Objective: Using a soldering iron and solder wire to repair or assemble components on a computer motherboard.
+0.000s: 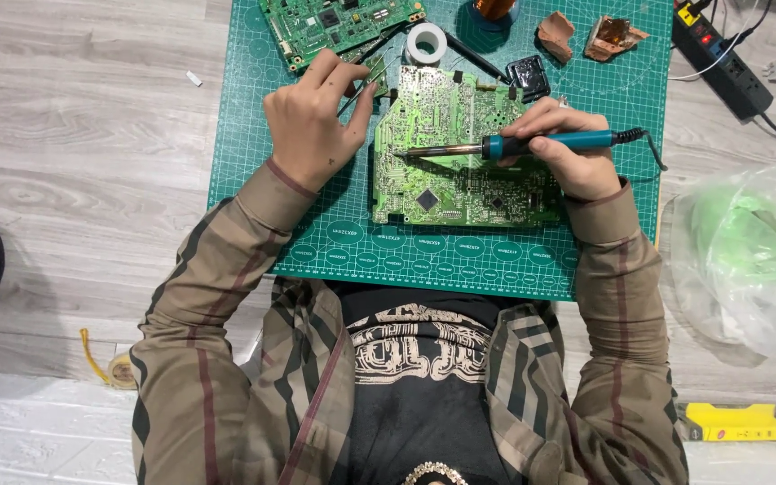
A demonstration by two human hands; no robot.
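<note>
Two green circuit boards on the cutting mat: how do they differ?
The large green circuit board lies mid-mat under the blue-handled soldering iron held in the right hand; the smaller green circuit board lies at the mat's top edge, tilted, partly cut off, untouched. The left hand holds thin tweezers between them. Both lie flat.

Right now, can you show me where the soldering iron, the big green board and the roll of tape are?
soldering iron (550,141), head view, on its blue handle.
big green board (460,193), head view, on its middle.
roll of tape (426,42), head view, on its white ring.
</note>
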